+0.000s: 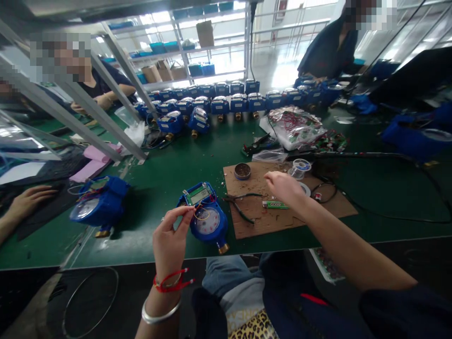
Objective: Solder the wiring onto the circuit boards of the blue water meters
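A blue water meter (221, 229) with a brass fitting, a small display and a round dial lies at the table's front edge. My left hand (171, 230) is at its left side, thumb and fingers pinched on a thin yellow wire (202, 219) that loops over the dial. My right hand (287, 188) is above the cardboard sheet (254, 227), fingertips pressed together; what they hold, if anything, is too small to make out. Beneath and beside it are a green lighter (275, 205), pliers (242, 207) with open handles, a round tin (242, 172) and a wire spool (301, 165).
Rows of blue meters (221, 104) line the table's back. A bag of wired parts (294, 125) lies at the back right, with a black cable (381, 154) beyond the cardboard. Another meter (106, 202) and a co-worker's hand (33, 200) are at the left.
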{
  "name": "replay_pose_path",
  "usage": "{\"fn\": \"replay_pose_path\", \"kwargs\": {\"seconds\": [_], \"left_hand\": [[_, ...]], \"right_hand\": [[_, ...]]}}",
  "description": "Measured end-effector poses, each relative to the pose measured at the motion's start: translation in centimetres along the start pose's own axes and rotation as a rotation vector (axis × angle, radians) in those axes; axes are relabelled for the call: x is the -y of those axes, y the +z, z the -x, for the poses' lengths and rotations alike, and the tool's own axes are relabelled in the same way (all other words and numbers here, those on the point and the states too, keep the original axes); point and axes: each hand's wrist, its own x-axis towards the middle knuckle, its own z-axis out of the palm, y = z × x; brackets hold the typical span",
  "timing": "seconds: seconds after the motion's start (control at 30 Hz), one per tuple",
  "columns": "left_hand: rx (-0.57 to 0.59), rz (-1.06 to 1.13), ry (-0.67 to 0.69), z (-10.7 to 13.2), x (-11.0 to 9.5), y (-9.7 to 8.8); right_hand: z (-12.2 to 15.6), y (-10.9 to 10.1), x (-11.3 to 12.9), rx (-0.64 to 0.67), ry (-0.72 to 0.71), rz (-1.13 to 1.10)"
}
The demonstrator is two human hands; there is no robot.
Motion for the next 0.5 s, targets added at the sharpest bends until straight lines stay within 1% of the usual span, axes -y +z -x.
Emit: {"fn": "replay_pose_path", "kwargs": {"seconds": [0.1,0.17,0.27,0.37,0.43,0.5], "left_hand": [[-0.035,-0.008,-0.044,-0.1,0.3,0.3],[-0.065,0.001,-0.062,-0.2,0.5,0.5],[-0.07,0.014,-0.055,-0.2,0.5,0.8],[-0.082,0.038,-0.049,0.0,0.3,1.0],[-0.094,0.062,-0.059,0.2,0.1,1.1],[-0.085,0.069,-0.068,0.4,-0.1,1.1]], "right_hand": [[-1.1,-1.3,-1.9,-0.017,0.061,0.053],[-2.2,-2.3,-2.6,-0.033,0.094,0.083],[-4.9,-3.2,-3.2,-0.049,0.133,0.119],[-8.5,-2.8,-3.3,0.002,0.175,0.152],[-10.7,-1.9,-3.2,0.078,0.227,0.18],[-12.3,-0.9,-3.1,0.151,0.289,0.216]]}}
